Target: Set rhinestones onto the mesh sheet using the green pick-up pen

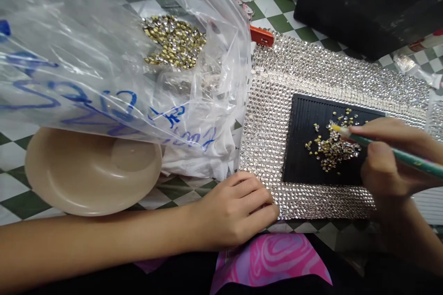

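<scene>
My right hand (391,166) is closed round a green pencil (384,145) with a whitish end and a yellow tip. That tip reaches into a loose heap of small rhinestones (335,150), silver on one face and gold on the other. The heap lies on a black ridged tray (301,147), which sits on a sheet covered in rows of silver rhinestones (265,124). At the sheet's lower left corner rests my left hand (242,209), palm down, its fingers lying over the edge and holding nothing. Part of the tray is hidden behind my right hand.
Left of the sheet is a clear plastic bag (104,64) with blue writing and more rhinestones (176,41). A beige bowl (93,170) stands beneath its edge. Orange-handled tool parts (261,36) touch the sheet's top corner. A black box-like object (360,4) stands at the back right.
</scene>
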Demonstrator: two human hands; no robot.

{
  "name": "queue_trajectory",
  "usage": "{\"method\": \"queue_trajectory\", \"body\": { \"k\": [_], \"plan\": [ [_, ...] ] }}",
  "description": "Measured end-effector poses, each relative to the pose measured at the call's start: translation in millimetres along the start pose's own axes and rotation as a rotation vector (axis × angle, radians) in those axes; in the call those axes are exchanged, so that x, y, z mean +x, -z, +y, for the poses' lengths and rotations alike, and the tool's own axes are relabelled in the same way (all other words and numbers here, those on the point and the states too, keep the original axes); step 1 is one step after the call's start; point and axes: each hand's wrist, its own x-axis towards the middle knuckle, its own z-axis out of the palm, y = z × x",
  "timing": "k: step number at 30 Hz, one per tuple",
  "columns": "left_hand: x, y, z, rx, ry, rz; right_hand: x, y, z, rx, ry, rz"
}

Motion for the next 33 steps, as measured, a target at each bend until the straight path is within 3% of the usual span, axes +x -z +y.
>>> {"method": "queue_trajectory", "body": {
  "k": [4,7,12,16,33],
  "plan": [
    [-1.7,-0.1,0.6,0.009,0.003,-0.012,32.1,-6.4,-4.7,0.029,0.017,-0.066],
    [-2.2,-2.3,0.1,0.007,-0.002,-0.005,60.2,-27.8,-2.4,0.014,0.085,-0.166],
    [-1.7,-4.7,-0.8,0.008,-0.001,0.012,88.4,-66.8,3.2,0.208,0.173,-0.300],
    [-1.8,-4.0,-0.6,0.018,-0.019,0.024,90.3,-76.8,2.2,0.216,0.186,-0.311],
    [-3.3,-4.7,-1.5,0.014,-0.024,0.040,89.3,-78.7,5.9,0.200,0.264,-0.285]
  ]
}}
